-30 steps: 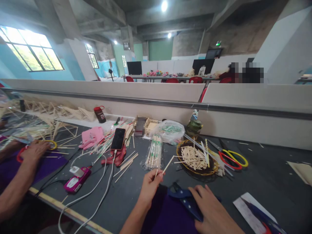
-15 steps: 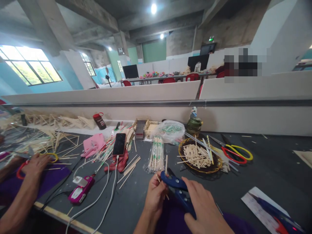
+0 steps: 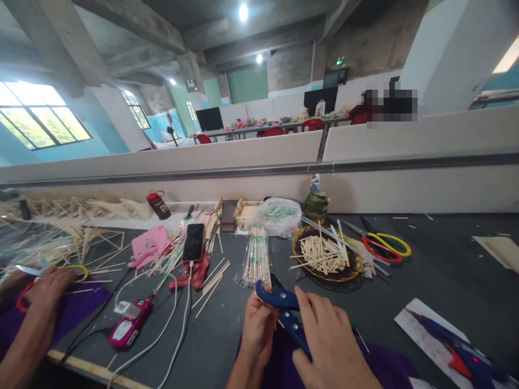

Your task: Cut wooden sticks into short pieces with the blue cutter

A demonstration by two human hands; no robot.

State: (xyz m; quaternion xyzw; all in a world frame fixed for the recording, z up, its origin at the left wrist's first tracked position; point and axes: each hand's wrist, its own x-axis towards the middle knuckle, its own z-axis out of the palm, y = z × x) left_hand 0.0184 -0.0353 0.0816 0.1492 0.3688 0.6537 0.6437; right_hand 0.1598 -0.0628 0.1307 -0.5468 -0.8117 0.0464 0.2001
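Left window (image 3: 42,116) blown out; overhead lamps (image 3: 243,12) glaring; edges stretched, soft

The cutter (image 3: 284,298) looks smooth; the sticks (image 3: 321,254), matt wood

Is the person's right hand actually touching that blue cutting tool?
Touching. The head view shows the right hand on the blue cutting tool, its fingers lying over the upper handle.

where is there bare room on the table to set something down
The widest bare patch of tabletop lies between the scissors, the brown paper and the white card. A narrower one lies between the loose sticks and the left hand. It is crowded around the phone, the stick bundle and the basket.
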